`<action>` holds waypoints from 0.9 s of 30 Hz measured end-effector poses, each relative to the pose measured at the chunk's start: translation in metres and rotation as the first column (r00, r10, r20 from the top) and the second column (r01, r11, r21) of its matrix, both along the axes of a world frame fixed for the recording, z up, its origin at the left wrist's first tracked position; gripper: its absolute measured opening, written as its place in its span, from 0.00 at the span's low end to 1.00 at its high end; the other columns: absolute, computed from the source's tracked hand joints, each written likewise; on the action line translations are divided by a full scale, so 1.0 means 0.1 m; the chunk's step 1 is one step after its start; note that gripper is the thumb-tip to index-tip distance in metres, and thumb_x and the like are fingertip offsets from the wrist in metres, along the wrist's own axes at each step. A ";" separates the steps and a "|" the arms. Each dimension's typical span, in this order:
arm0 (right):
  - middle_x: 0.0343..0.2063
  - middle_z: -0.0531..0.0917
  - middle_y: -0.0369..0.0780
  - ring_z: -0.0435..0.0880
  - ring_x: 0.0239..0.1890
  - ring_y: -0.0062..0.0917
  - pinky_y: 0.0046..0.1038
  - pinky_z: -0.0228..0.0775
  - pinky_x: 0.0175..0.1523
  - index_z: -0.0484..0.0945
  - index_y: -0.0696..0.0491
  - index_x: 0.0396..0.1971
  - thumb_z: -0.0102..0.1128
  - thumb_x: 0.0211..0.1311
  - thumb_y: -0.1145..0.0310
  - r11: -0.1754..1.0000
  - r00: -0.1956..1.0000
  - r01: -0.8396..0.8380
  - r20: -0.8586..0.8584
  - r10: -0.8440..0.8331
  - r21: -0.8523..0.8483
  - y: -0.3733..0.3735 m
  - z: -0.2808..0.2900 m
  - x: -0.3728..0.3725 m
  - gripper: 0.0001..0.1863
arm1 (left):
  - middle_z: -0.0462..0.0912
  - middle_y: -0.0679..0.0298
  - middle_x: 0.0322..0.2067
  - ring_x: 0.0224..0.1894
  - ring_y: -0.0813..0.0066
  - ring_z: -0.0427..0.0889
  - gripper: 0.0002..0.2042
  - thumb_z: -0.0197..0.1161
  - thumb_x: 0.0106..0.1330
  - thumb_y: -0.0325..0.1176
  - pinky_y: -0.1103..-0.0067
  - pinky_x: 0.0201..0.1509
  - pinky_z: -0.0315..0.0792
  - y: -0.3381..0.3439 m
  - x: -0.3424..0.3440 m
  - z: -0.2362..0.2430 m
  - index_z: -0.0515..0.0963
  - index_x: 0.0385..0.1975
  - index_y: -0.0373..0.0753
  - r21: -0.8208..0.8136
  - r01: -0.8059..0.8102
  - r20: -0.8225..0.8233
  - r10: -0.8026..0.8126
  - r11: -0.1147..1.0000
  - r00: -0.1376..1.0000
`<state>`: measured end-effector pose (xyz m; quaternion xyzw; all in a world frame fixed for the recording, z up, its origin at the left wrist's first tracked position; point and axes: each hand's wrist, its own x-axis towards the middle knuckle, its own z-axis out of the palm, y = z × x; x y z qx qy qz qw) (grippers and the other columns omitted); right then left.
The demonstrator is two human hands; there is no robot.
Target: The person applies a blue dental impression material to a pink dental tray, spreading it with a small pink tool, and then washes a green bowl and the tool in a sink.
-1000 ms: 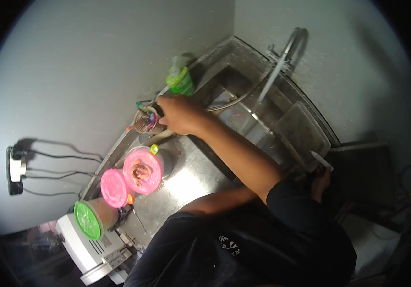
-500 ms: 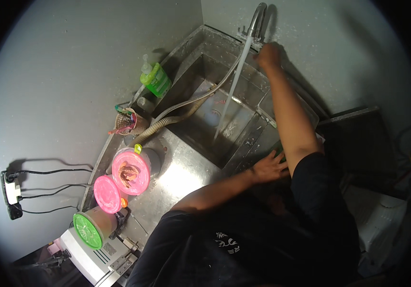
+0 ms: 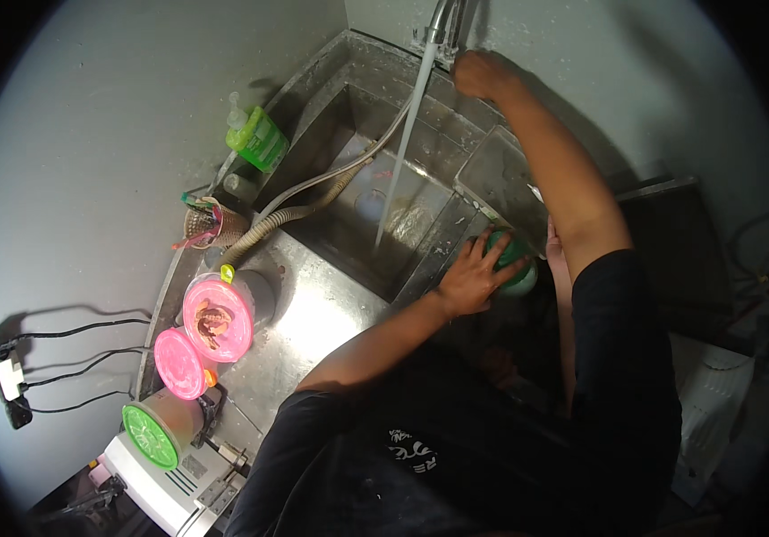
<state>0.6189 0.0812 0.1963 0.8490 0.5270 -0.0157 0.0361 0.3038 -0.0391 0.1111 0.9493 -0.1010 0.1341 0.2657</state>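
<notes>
My left hand (image 3: 472,279) lies over a round green container (image 3: 517,261) at the right side of the sink, fingers spread across its top and gripping it. Part of the container is covered by the hand. My right arm stretches to the back wall, where my right hand (image 3: 484,75) is curled just right of the base of the tap (image 3: 439,27). Whatever its fingers close on is hidden. A stream of water (image 3: 399,148) runs from the tap into the steel sink (image 3: 348,116), which holds cloudy water.
Another person's forearm (image 3: 565,304) shows beneath my right arm. A ribbed hose (image 3: 268,225) crosses the sink's left edge. Left stand a green soap bottle (image 3: 263,143), a basket of utensils (image 3: 223,225), pink-lidded tubs (image 3: 243,313) and a green-lidded tub (image 3: 150,436). A power strip (image 3: 8,376) hangs on the wall.
My left hand has moved up and now sits on the green container, which has come into view. The other person's forearm has appeared. My right hand stays by the tap; the view has shifted.
</notes>
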 end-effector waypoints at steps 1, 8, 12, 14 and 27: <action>0.35 0.84 0.54 0.84 0.38 0.46 0.40 0.77 0.46 0.82 0.62 0.34 0.53 0.63 0.49 0.998 0.996 -0.066 0.064 0.065 0.007 -0.02 -0.06 0.17 0.26 | 0.56 0.52 0.66 0.67 0.41 0.56 0.46 0.73 0.38 0.32 0.54 0.61 0.63 -0.04 0.03 0.03 0.63 0.65 0.60 -0.001 0.007 0.005 -0.007 1.000 1.000; 0.31 0.84 0.47 0.85 0.27 0.35 0.39 0.81 0.31 0.68 0.59 0.58 0.39 0.71 0.42 0.854 0.651 0.511 -0.691 -0.314 0.093 -0.09 -0.05 0.16 0.34 | 0.65 0.61 0.64 0.67 0.53 0.61 0.18 0.55 0.57 0.42 0.56 0.61 0.64 -0.46 0.23 -0.44 0.77 0.49 0.56 0.296 0.162 0.350 -0.264 0.942 0.899; 0.29 0.83 0.48 0.84 0.26 0.34 0.35 0.81 0.28 0.69 0.65 0.54 0.47 0.68 0.43 0.862 0.696 0.506 -0.579 -0.426 -0.026 -0.10 0.10 -0.11 0.35 | 0.65 0.63 0.64 0.66 0.54 0.63 0.18 0.56 0.57 0.42 0.55 0.60 0.64 -0.44 0.19 -0.51 0.77 0.49 0.55 0.410 0.163 0.257 -0.285 0.897 0.923; 0.29 0.83 0.48 0.83 0.25 0.33 0.32 0.80 0.26 0.73 0.69 0.45 0.56 0.65 0.46 0.889 0.837 0.229 -0.387 -0.388 -0.396 -0.10 0.20 -0.41 0.33 | 0.69 0.59 0.60 0.63 0.56 0.68 0.19 0.60 0.54 0.40 0.58 0.57 0.70 -0.26 0.04 -0.42 0.78 0.48 0.49 0.301 0.216 0.257 -0.297 0.929 0.920; 0.15 0.78 0.44 0.79 0.19 0.28 0.32 0.69 0.27 0.77 0.60 0.20 0.67 0.58 0.50 0.961 0.739 -0.193 -0.674 0.010 -0.198 -0.18 -0.03 -2.01 0.25 | 0.73 0.44 0.53 0.49 0.54 0.81 0.25 0.62 0.59 0.33 0.65 0.47 0.78 -0.21 -0.43 -0.40 0.68 0.57 0.36 -0.033 -0.125 -0.566 0.084 0.992 0.820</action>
